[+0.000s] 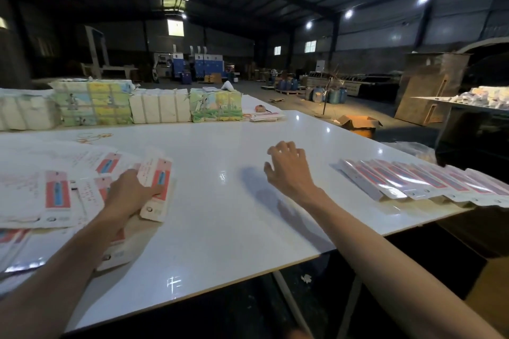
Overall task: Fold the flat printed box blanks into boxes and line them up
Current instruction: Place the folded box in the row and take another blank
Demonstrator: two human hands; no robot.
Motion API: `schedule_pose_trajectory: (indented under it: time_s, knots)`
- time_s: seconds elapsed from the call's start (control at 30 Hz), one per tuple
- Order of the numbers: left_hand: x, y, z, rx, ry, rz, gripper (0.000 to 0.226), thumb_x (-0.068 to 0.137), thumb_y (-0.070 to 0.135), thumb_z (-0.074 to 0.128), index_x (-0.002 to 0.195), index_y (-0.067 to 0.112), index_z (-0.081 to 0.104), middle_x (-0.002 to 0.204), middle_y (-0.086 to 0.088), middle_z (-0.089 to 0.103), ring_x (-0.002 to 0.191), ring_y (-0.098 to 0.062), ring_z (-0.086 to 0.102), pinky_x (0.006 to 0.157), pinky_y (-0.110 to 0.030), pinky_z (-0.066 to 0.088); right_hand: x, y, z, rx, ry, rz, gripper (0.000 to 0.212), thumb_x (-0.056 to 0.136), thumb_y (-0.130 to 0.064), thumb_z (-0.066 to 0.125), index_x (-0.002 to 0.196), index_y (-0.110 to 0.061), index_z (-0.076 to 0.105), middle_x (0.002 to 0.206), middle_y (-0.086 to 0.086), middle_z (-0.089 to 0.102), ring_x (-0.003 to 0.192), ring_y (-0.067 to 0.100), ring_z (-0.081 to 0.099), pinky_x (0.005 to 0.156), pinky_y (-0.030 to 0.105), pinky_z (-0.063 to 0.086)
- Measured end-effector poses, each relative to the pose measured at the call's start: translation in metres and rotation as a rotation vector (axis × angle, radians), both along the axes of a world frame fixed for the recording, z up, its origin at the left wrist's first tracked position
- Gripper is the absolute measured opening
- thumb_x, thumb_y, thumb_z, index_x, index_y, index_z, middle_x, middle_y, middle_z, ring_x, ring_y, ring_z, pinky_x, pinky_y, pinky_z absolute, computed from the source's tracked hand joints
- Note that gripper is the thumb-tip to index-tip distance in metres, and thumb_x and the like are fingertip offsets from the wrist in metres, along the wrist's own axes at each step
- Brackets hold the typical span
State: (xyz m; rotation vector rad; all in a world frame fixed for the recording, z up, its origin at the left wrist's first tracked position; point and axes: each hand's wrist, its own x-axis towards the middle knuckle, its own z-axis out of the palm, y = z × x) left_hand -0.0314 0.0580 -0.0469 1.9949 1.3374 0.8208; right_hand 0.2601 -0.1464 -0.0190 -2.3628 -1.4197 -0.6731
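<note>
Flat white box blanks with red and blue print lie in a loose pile [55,195] on the left of the white table [220,228]. My left hand [129,195] grips the rightmost blank [158,173] of the pile, which is tilted up from the heap. My right hand [287,170] hovers over the bare middle of the table, fingers loosely spread and holding nothing. Along the right edge of the table, several folded boxes [418,181] lie side by side in an overlapping row.
Strapped bundles of printed sheets [93,106] stand in a line along the far edge of the table. A small stack of blanks [265,117] lies beside them. An orange carton [358,125] sits on the floor beyond the table's right side.
</note>
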Motion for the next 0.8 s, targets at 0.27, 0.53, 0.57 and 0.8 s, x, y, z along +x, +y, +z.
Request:
schedule_pose_trajectory:
  time_s: [0.27, 0.53, 0.57, 0.8]
  knots:
    - [0.018, -0.021, -0.003, -0.471, -0.522, -0.285, 0.034, 0.090, 0.018, 0.081, 0.121, 0.020, 0.068, 0.103, -0.013, 0.081, 0.095, -0.031, 0.079, 0.082, -0.048, 0.063, -0.104, 0.101, -0.011, 0.066, 0.649, 0.573, 0.047, 0.109, -0.039, 0.052, 0.150, -0.020, 0.040, 0.134, 0.007, 0.065, 0.113, 0.025, 0.067, 0.096, 0.049, 0.058]
    - [0.024, -0.029, -0.008, -0.609, -0.628, -0.452, 0.050, 0.092, 0.000, 0.067, 0.137, 0.020, 0.061, 0.105, -0.015, 0.078, 0.098, -0.032, 0.078, 0.078, -0.046, 0.062, -0.108, 0.117, -0.038, 0.248, 1.217, 0.754, 0.072, 0.106, -0.034, 0.063, 0.161, -0.043, 0.016, 0.116, -0.009, 0.065, 0.085, 0.013, 0.080, 0.058, 0.027, 0.062]
    - [0.023, -0.031, -0.008, -0.652, -0.666, -0.470, 0.050, 0.091, 0.004, 0.068, 0.139, 0.018, 0.061, 0.106, -0.016, 0.077, 0.096, -0.032, 0.077, 0.081, -0.047, 0.061, -0.105, 0.116, -0.037, 0.257, 1.264, 0.759, 0.075, 0.105, -0.031, 0.065, 0.161, -0.044, 0.017, 0.117, -0.003, 0.065, 0.086, 0.017, 0.080, 0.059, 0.029, 0.062]
    - [0.024, -0.042, 0.003, -0.861, -0.904, -0.490, 0.044, 0.101, 0.054, 0.056, 0.121, 0.015, 0.064, 0.088, -0.014, 0.071, 0.068, -0.026, 0.071, 0.064, -0.039, 0.061, -0.099, 0.114, -0.025, 0.268, 1.205, 0.768, 0.059, 0.103, -0.023, 0.069, 0.153, -0.034, 0.039, 0.122, 0.003, 0.063, 0.096, 0.011, 0.077, 0.068, 0.026, 0.062]
